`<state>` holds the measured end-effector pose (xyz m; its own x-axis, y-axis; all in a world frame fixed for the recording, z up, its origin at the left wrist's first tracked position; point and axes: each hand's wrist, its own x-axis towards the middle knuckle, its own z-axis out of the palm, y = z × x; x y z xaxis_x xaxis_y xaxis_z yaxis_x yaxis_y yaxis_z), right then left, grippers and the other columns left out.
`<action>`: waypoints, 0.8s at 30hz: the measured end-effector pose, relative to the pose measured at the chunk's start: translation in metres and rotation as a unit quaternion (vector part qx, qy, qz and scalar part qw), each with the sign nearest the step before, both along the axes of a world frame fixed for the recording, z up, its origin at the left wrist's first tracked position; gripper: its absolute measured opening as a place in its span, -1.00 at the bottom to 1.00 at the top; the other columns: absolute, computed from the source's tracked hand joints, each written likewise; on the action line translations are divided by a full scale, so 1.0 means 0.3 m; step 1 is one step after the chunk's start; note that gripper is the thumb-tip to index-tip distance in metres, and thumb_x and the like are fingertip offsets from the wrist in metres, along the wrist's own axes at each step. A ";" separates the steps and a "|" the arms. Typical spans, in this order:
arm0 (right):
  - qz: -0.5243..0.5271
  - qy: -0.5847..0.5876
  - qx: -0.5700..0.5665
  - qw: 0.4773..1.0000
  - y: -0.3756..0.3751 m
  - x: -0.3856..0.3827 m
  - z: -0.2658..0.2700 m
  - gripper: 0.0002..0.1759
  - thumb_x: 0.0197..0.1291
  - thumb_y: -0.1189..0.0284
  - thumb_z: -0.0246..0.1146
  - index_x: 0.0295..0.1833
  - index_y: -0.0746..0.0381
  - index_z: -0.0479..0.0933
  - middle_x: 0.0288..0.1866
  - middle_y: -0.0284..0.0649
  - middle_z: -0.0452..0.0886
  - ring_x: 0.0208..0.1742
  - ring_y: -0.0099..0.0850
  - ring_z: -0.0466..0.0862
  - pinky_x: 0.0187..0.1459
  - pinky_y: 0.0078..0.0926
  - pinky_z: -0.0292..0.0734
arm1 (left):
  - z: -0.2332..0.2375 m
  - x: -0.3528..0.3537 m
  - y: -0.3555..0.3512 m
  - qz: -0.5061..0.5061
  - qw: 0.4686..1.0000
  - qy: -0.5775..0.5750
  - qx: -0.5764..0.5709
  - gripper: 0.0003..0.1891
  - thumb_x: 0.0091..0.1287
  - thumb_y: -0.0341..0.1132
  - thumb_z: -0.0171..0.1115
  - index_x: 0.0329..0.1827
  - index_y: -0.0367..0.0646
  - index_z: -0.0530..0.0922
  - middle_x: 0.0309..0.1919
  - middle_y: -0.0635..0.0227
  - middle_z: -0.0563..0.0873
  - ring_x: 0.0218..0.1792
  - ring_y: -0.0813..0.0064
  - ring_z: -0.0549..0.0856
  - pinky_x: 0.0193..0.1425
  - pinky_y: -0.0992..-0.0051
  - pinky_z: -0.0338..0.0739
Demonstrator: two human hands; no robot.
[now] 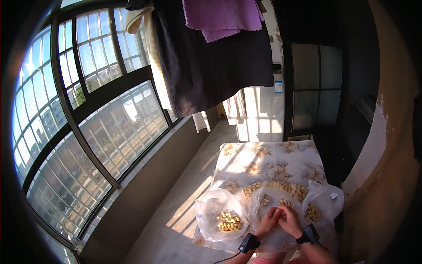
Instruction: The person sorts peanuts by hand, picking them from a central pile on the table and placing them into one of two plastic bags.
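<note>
Both hands are close together over the middle clear plastic bag (259, 199), near the table's front edge. The fingers of my left hand (269, 221) are pinched together, touching those of my right hand (290, 221), which are also closed. Whatever lies between the fingertips is too small to make out. A few peanuts (285, 203) show in the middle bag just beyond the hands. To the left, another plastic bag (205, 220) holds peanuts (230, 222); a third bag (335, 203) at the right has more peanuts (312, 213) in it.
A long heap of peanuts (295, 189) lies behind the bags on the flowered tablecloth (272, 158). Dark cloth (215, 66) and a purple cloth (224, 17) hang above the table's far side. Barred windows (123, 123) are at the left. Each wrist wears a dark device with a cable.
</note>
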<state>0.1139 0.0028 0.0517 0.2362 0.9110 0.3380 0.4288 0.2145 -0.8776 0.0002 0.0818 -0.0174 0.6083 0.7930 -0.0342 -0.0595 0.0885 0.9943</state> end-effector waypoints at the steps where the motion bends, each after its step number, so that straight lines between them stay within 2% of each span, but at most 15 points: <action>1: 0.004 -0.033 0.010 0.999 -0.002 0.011 -0.014 -0.61 0.15 0.68 0.27 0.13 0.31 0.54 -0.05 -0.09 0.65 -0.11 -0.28 0.75 -0.13 -0.44 0.70 | 0.033 -0.010 -0.008 -0.002 1.000 0.021 -0.003 -0.60 0.61 -0.08 0.06 0.22 -0.25 0.50 -0.08 0.33 0.71 -0.06 0.57 0.66 0.03 0.54 0.54; 2: 0.002 -0.035 0.012 0.999 -0.005 0.017 -0.012 -0.64 0.14 0.70 0.28 0.09 0.32 0.56 -0.07 -0.09 0.65 -0.15 -0.29 0.76 -0.15 -0.44 0.70 | 0.063 -0.018 -0.014 -0.004 0.999 0.042 -0.007 -0.63 0.60 -0.11 0.08 0.23 -0.23 0.49 -0.07 0.42 0.69 -0.07 0.63 0.62 -0.02 0.59 0.52; 4: -0.011 -0.001 0.001 1.000 -0.009 0.029 -0.037 -0.70 0.15 0.73 0.28 0.02 0.35 0.59 -0.05 -0.14 0.66 -0.10 -0.35 0.75 -0.10 -0.48 0.68 | 0.020 -0.010 -0.018 0.029 0.997 0.037 0.056 -0.63 0.55 -0.15 0.18 0.24 -0.22 0.50 -0.05 0.28 0.73 -0.07 0.56 0.70 0.00 0.53 0.56; 6: -0.021 -0.031 0.041 0.998 -0.015 0.028 -0.023 -0.68 0.12 0.73 0.27 0.02 0.33 0.59 -0.07 -0.09 0.66 -0.21 -0.27 0.77 -0.19 -0.45 0.69 | 0.042 -0.016 -0.034 0.043 0.993 0.069 0.085 -0.64 0.53 -0.14 0.21 0.21 -0.21 0.52 -0.10 0.24 0.76 -0.12 0.51 0.74 -0.02 0.50 0.59; 7: -0.041 -0.007 0.022 0.999 -0.023 0.013 0.005 -0.75 0.11 0.76 0.26 -0.07 0.35 0.62 -0.12 -0.15 0.67 -0.17 -0.38 0.74 -0.15 -0.51 0.66 | 0.044 -0.017 -0.037 0.052 0.993 0.068 0.085 -0.64 0.53 -0.14 0.21 0.21 -0.21 0.52 -0.10 0.24 0.76 -0.12 0.51 0.74 -0.02 0.50 0.59; 10: -0.053 0.007 0.045 0.998 -0.021 0.015 -0.040 -0.77 0.12 0.73 0.27 -0.08 0.34 0.62 -0.17 -0.16 0.66 -0.20 -0.38 0.71 -0.16 -0.50 0.63 | 0.036 -0.017 -0.053 0.070 0.990 0.073 0.101 -0.65 0.51 -0.12 0.23 0.16 -0.19 0.56 -0.13 0.22 0.78 -0.12 0.47 0.76 -0.01 0.46 0.61; 11: -0.059 -0.052 0.053 0.995 -0.030 0.020 -0.034 -0.80 0.13 0.69 0.28 -0.10 0.33 0.62 -0.21 -0.17 0.63 -0.24 -0.35 0.68 -0.18 -0.47 0.59 | 0.034 -0.018 -0.059 0.078 0.988 0.076 0.112 -0.65 0.50 -0.10 0.24 0.14 -0.18 0.57 -0.14 0.23 0.79 -0.11 0.45 0.77 0.00 0.46 0.61; 12: -0.053 -0.051 0.060 0.995 -0.031 0.019 -0.034 -0.80 0.13 0.69 0.28 -0.10 0.33 0.62 -0.21 -0.17 0.63 -0.24 -0.35 0.68 -0.18 -0.47 0.59 | 0.036 -0.017 -0.061 0.086 0.985 0.078 0.125 -0.65 0.49 -0.09 0.25 0.13 -0.17 0.59 -0.14 0.23 0.79 -0.09 0.43 0.78 0.01 0.45 0.61; 13: -0.058 -0.049 0.068 0.995 -0.031 0.016 -0.048 -0.81 0.15 0.67 0.28 -0.11 0.32 0.62 -0.22 -0.17 0.63 -0.25 -0.34 0.67 -0.19 -0.45 0.57 | 0.038 -0.016 -0.066 0.092 0.984 0.084 0.126 -0.63 0.47 -0.03 0.24 0.13 -0.11 0.61 -0.14 0.09 0.79 -0.11 0.15 0.80 -0.04 0.30 0.64; 14: -0.065 -0.046 0.075 0.994 -0.031 0.014 -0.069 -0.83 0.16 0.66 0.28 -0.11 0.32 0.62 -0.22 -0.17 0.62 -0.26 -0.32 0.66 -0.20 -0.43 0.55 | 0.062 -0.021 -0.081 0.100 0.982 0.090 0.132 -0.62 0.47 0.00 0.22 0.11 -0.10 0.60 -0.17 0.08 0.78 -0.13 0.12 0.80 -0.05 0.28 0.64; 16: -0.062 -0.038 0.091 0.993 -0.032 0.018 -0.096 -0.82 0.16 0.65 0.29 -0.11 0.31 0.62 -0.21 -0.16 0.63 -0.23 -0.31 0.67 -0.17 -0.45 0.57 | 0.065 -0.010 -0.103 0.122 0.977 0.099 0.141 -0.62 0.49 0.01 0.19 0.11 -0.09 0.59 -0.19 0.07 0.78 -0.14 0.10 0.80 -0.06 0.27 0.63; 18: -0.017 -0.039 0.063 0.997 -0.057 0.031 -0.094 -0.76 0.43 0.45 0.19 0.15 0.24 0.56 0.02 -0.02 0.68 0.04 -0.11 0.67 0.09 -0.29 0.54 | 0.053 -0.010 -0.105 0.118 0.974 0.124 0.149 -0.62 0.50 0.01 0.17 0.11 -0.09 0.58 -0.19 0.06 0.78 -0.14 0.09 0.80 -0.06 0.27 0.63; 20: -0.033 -0.051 0.067 0.996 -0.065 0.022 -0.064 -0.76 0.44 0.44 0.18 0.14 0.26 0.56 0.01 -0.03 0.68 0.03 -0.09 0.67 0.05 -0.29 0.56 | 0.083 -0.006 -0.112 0.104 0.971 0.149 0.158 -0.62 0.51 0.02 0.16 0.12 -0.08 0.58 -0.20 0.05 0.78 -0.13 0.07 0.80 -0.06 0.27 0.63; 23: -0.039 -0.038 0.061 0.997 -0.065 0.015 -0.068 -0.77 0.46 0.41 0.17 0.12 0.27 0.55 0.01 -0.03 0.68 0.04 -0.08 0.67 0.06 -0.30 0.55 | 0.146 -0.009 -0.151 0.181 0.962 0.073 0.192 -0.71 0.49 -0.18 0.23 0.03 -0.24 0.60 -0.44 0.11 0.69 -0.42 0.26 0.66 -0.27 0.30 0.54; 24: -0.051 -0.030 0.066 0.996 -0.063 0.013 -0.068 -0.77 0.46 0.41 0.17 0.12 0.27 0.55 0.01 -0.03 0.68 0.04 -0.08 0.67 0.06 -0.30 0.55 | 0.157 -0.010 -0.154 0.169 0.962 0.078 0.199 -0.71 0.49 -0.18 0.23 0.03 -0.24 0.60 -0.44 0.11 0.69 -0.42 0.26 0.66 -0.27 0.30 0.54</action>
